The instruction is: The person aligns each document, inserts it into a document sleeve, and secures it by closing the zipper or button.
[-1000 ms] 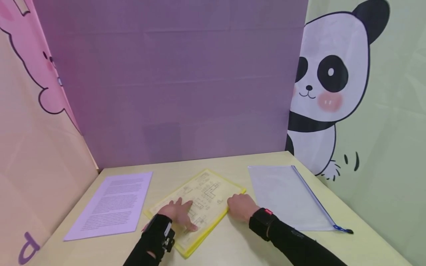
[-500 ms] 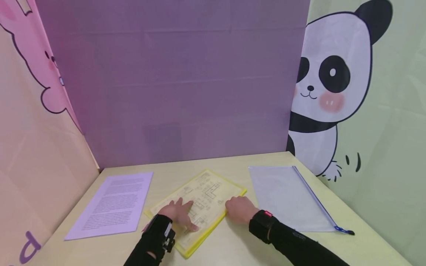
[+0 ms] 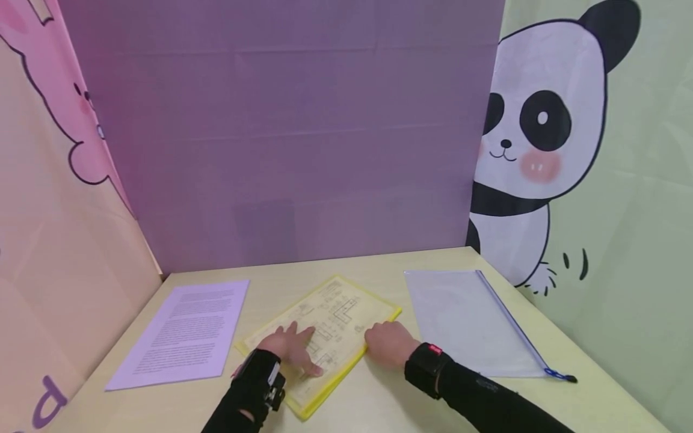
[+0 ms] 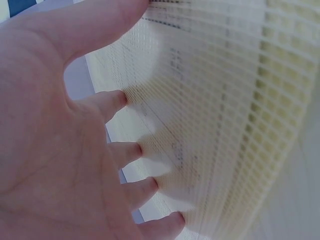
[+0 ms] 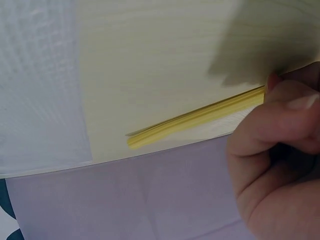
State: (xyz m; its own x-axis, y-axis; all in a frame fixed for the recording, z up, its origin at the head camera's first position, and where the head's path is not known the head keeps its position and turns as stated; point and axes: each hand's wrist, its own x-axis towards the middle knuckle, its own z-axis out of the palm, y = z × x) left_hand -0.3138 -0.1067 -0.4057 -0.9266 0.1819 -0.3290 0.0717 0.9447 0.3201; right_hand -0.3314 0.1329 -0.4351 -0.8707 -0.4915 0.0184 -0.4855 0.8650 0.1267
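A yellow-edged mesh zip document pouch (image 3: 346,304) lies slantwise on the table, with a printed sheet showing through it. My left hand (image 3: 289,347) rests on its near-left part with fingers spread; the left wrist view shows the fingertips (image 4: 134,150) touching the mesh. At the pouch's right side, my right hand (image 3: 391,344) has its fingers curled and pinches the yellow zip edge (image 5: 195,120). Any zip pull there is hidden by the fingers. In the right wrist view, the zip edge runs from the hand to the pouch's far corner.
On the left lies a purple printed sheet (image 3: 184,334). A clear pouch (image 3: 465,325) with a blue zip edge and a dark-tipped blue pull (image 3: 560,375) lies on the right. A purple panel (image 3: 303,144) stands behind the table.
My right hand has slid a little along the pouch's right edge, toward me and to the left. The left hand and the pouch stay where they were.
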